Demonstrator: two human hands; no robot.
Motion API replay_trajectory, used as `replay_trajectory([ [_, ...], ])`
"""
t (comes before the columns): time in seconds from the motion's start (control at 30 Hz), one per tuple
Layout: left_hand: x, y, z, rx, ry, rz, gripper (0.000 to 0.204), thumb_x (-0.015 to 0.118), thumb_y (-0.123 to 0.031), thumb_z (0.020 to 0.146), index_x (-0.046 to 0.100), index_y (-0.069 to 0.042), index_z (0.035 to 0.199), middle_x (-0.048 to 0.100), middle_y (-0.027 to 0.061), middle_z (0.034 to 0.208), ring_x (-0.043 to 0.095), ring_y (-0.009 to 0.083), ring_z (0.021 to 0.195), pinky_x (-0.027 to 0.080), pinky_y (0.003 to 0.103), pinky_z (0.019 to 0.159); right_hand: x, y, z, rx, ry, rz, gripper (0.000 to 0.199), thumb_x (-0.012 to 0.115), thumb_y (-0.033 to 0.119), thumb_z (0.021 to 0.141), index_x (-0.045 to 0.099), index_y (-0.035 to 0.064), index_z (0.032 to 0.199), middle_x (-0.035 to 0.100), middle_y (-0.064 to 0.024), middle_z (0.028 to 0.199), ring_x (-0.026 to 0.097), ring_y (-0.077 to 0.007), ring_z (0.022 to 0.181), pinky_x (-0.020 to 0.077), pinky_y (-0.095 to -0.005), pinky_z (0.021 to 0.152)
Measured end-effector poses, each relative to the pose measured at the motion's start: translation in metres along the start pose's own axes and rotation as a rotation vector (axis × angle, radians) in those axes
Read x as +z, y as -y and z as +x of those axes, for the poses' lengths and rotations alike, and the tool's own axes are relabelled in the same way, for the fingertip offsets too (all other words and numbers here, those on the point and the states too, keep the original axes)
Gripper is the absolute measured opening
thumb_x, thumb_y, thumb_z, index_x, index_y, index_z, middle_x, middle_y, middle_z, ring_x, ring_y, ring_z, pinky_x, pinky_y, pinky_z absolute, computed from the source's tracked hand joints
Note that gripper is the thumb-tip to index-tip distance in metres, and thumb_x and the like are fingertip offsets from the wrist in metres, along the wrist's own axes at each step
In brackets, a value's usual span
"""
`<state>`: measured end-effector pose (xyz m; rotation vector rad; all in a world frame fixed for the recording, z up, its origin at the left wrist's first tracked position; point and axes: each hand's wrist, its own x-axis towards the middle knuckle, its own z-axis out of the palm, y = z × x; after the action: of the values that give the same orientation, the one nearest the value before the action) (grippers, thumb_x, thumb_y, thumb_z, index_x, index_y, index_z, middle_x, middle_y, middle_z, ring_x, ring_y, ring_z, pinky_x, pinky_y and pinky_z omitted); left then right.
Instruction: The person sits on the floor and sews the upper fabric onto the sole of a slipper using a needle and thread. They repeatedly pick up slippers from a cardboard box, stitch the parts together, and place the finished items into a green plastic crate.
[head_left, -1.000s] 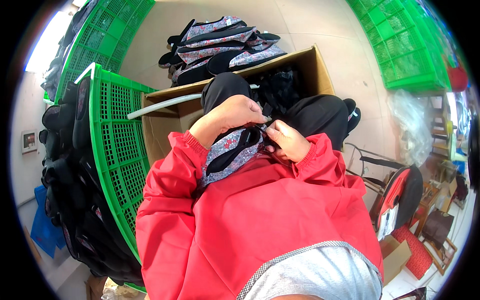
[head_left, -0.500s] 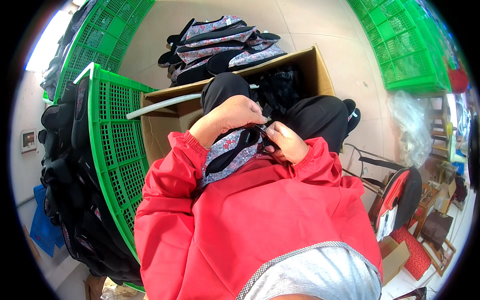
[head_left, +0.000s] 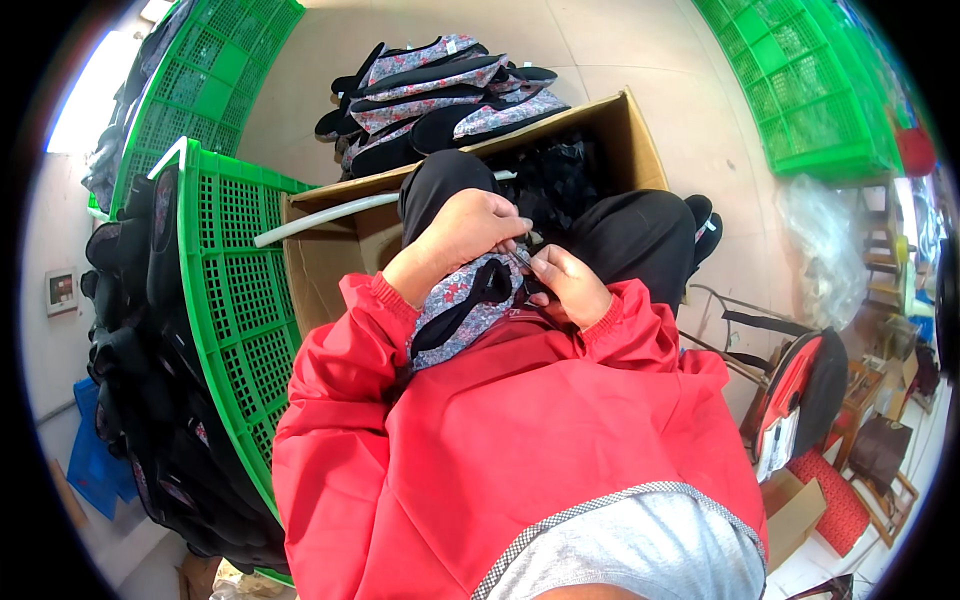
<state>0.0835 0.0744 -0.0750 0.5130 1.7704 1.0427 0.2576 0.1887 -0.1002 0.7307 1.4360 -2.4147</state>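
A floral cloth shoe [head_left: 462, 318] with a black lining lies in my lap, against the red smock. My left hand [head_left: 470, 228] reaches over its far end, thumb and fingers pinched together on a small piece too tiny to name. Close by on the right, my right hand [head_left: 572, 284] is closed with the thumb on top. A thin dark piece with a slight glint shows between the two hands; whether it is a tool or part of the shoe I cannot tell. My fingers hide the shoe's far end.
An open cardboard box [head_left: 640, 150] with black pieces stands past my knees, a pale tube [head_left: 330, 216] across it. Beyond lies a pile of floral shoes [head_left: 430, 90]. Green crates [head_left: 235, 300] with black shoes stand left; another crate [head_left: 800, 90] and a folding chair [head_left: 790, 390] are right.
My left hand's fingers have shifted slightly left and drawn in closer together; a dark tab at its fingertips no longer shows. My right hand stays nearly in place.
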Motion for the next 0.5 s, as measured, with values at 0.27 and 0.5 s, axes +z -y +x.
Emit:
replay_trajectory([
  [0.27, -0.016, -0.002, -0.014, 0.367, -0.210, 0.371, 0.022, 0.058, -0.007, 0.088, 0.070, 0.006, 0.102, 0.073, 0.0119, 0.090, 0.067, 0.0160, 0.074, 0.054, 0.028, 0.070, 0.005, -0.026, -0.019, -0.106, -0.002, 0.184, 0.025, 0.049, 0.035, 0.104, 0.054, 0.0106, 0.104, 0.050, 0.0016, 0.077, 0.045, -0.0044, 0.056, 0.0316, -0.0167, 0.048],
  [0.5, -0.017, -0.021, -0.062, 0.691, 0.105, 0.525, 0.033, 0.068, 0.001, 0.068, 0.067, -0.006, 0.100, 0.065, 0.0099, 0.109, 0.060, 0.0279, 0.108, 0.047, 0.037, 0.097, 0.001, -0.042, -0.013, -0.165, 0.093, 0.294, 0.024, 0.047, 0.033, 0.105, 0.050, 0.0096, 0.106, 0.051, -0.0003, 0.075, 0.040, -0.0052, 0.052, 0.0303, -0.0183, 0.047],
])
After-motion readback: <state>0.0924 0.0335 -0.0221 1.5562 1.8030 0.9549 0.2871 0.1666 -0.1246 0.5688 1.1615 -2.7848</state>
